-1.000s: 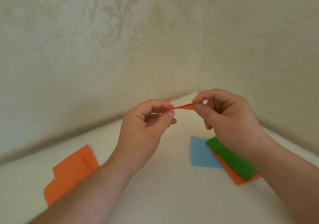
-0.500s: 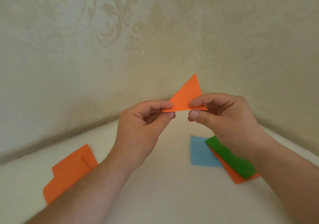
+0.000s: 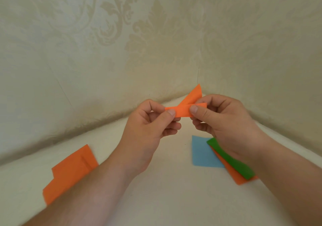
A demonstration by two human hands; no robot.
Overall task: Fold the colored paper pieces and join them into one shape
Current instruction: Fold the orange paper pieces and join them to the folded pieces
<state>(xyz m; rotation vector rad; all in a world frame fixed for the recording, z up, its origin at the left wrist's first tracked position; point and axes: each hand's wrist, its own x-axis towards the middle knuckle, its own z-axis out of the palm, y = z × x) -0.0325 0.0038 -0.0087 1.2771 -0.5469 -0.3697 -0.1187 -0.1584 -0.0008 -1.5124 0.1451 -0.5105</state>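
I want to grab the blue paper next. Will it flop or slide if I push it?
The blue paper looks like one thin flat sheet, so it would probably bend and droop when lifted by an edge. It lies on a smooth pale surface, so a push likely slides it. It seems very light.

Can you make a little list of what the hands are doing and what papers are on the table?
left hand: pinches the left end of the folded orange piece
right hand: pinches its right end
folded orange piece: held above the table, one flap sticking up
table, left: orange papers
table, right: blue paper, with green paper over an orange paper
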